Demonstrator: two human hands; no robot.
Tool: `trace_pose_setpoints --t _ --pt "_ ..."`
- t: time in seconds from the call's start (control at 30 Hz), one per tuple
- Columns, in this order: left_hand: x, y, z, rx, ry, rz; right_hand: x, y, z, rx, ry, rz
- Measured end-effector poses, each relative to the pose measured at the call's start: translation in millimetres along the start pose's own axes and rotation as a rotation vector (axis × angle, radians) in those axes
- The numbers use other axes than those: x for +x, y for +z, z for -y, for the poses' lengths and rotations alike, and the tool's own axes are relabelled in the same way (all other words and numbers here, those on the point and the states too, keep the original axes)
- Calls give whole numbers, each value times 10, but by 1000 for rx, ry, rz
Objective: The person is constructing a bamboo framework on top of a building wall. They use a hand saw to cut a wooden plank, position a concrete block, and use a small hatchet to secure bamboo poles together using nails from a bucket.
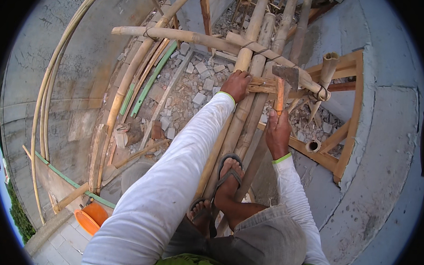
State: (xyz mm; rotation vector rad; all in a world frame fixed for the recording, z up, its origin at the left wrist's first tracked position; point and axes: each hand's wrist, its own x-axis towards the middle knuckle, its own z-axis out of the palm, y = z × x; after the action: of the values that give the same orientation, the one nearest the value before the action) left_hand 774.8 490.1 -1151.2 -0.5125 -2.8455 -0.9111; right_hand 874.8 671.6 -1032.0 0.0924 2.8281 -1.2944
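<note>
My right hand (278, 135) is closed round the lower part of a hammer's orange-brown handle. The hammer's (286, 75) broad dark metal head is up, beside the right end of a short piece of wood (263, 85). That rough wood lies crosswise over the bamboo poles (242, 124), its left end in the grip of my closed left hand (237, 85). No nail can be made out at the wood. Just beyond it, a bamboo crosspiece (280, 59) is tied over the poles with dark cord.
My sandalled feet (230, 173) stand on the bamboo poles, high above broken blocks and rubble (200, 78). A wooden frame (355, 114) is set in the grey wall on the right. Green-edged timber (153, 79) leans at left; an orange helmet-like object (91, 217) sits lower left.
</note>
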Motion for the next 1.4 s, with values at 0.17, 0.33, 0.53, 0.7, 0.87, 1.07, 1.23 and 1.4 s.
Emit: trace_pose_setpoints --t 0.17,0.33,0.53,0.7,0.87,1.07,1.23,1.4 --pt "35 -7 -105 -34 -20 35 -90 30 -300 -97 -161 -107" --pt "-18 9 -59 4 -38 45 4 -52 -246 -123 44 65" --pt "-22 -9 -146 -37 -35 26 -67 -8 -157 -174 -85 -6" --pt "-36 76 -79 7 -23 33 28 -86 -298 -140 64 90" --pt "-12 12 -35 -4 -31 -30 -51 -189 461 140 -162 -134" --pt "-56 56 -177 -15 -52 83 -4 -66 -339 -182 124 145" --pt "-9 -12 -37 5 -31 -16 -18 -143 385 106 -158 -82" --pt "75 50 -187 -40 -15 23 24 -17 -600 -278 88 155"
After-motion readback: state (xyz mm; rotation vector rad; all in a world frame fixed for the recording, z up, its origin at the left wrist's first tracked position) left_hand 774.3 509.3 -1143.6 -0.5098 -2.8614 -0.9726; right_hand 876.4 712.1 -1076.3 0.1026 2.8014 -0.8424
